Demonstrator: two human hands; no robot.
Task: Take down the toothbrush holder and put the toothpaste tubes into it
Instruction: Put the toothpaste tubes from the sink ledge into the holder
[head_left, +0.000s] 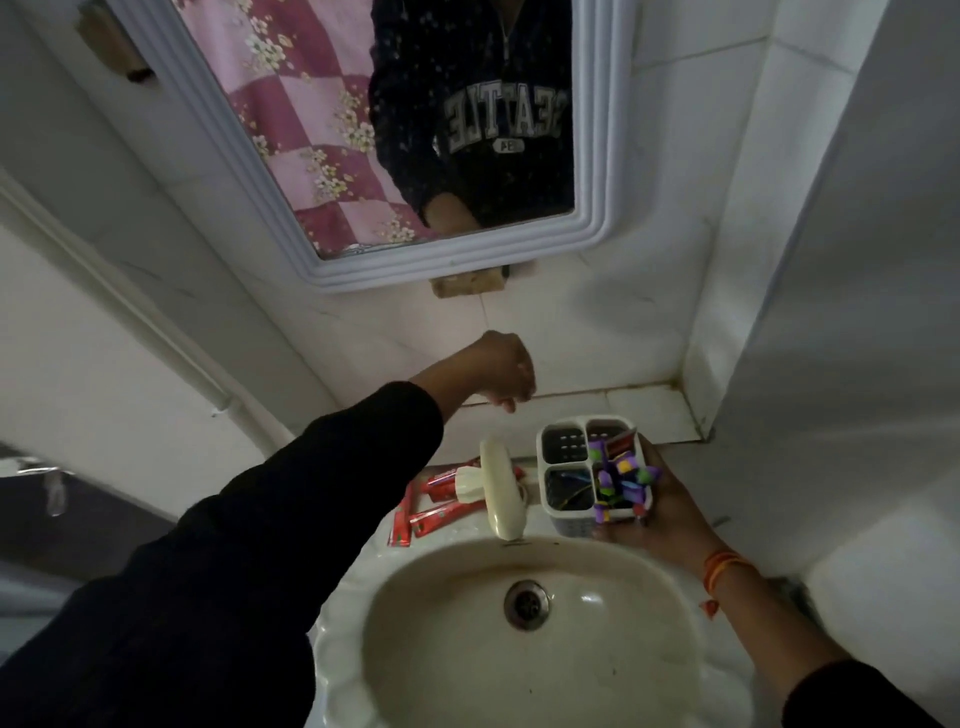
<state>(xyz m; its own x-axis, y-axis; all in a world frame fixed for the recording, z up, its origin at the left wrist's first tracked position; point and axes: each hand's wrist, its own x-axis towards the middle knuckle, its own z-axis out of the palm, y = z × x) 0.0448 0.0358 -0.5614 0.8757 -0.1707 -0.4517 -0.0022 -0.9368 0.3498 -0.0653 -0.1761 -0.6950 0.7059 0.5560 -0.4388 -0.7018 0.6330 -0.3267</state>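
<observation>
My right hand (660, 512) grips the toothbrush holder (587, 473) above the sink's (395, 691) three-o'clock rim; my left hand (501, 371) hangs loosely curled, empty. Next, I'd fetch the toothpaste tubes (434, 501) at nine o'clock.

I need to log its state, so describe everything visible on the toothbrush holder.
The toothbrush holder is a white, plastic-looking caddy split into four compartments with dark, perforated insides. It stands about upright at the sink's back right rim, gripped from the right by the right hand. Purple-and-green items and a red-tipped tube stick out of its right compartments; the left ones look nearly empty.
</observation>
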